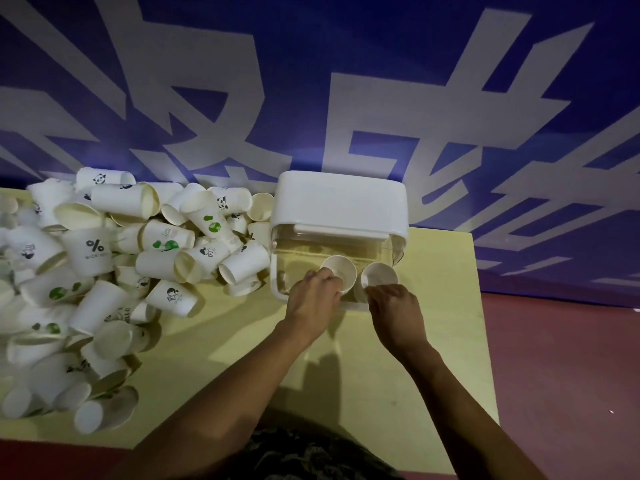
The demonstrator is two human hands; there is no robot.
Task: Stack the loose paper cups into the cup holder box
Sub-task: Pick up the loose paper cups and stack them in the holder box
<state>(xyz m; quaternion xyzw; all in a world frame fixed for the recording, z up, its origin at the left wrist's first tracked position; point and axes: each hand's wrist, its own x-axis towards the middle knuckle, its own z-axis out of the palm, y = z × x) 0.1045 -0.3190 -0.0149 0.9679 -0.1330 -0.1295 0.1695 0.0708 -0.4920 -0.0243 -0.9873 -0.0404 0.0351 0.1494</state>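
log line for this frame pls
left hand: grips cup | right hand: grips second cup | both at box | pile remains

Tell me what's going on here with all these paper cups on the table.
A person is loading paper cups into a clear cup holder box with a white lid. The left hand holds one cup at the box's front, and the right hand holds another cup beside it. A big pile of loose cups still lies on the yellow table to the left.

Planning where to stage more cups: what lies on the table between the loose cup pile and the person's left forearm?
Nothing: in the head view that stretch of yellow table is bare, only shadow, between the cup pile and the left forearm.
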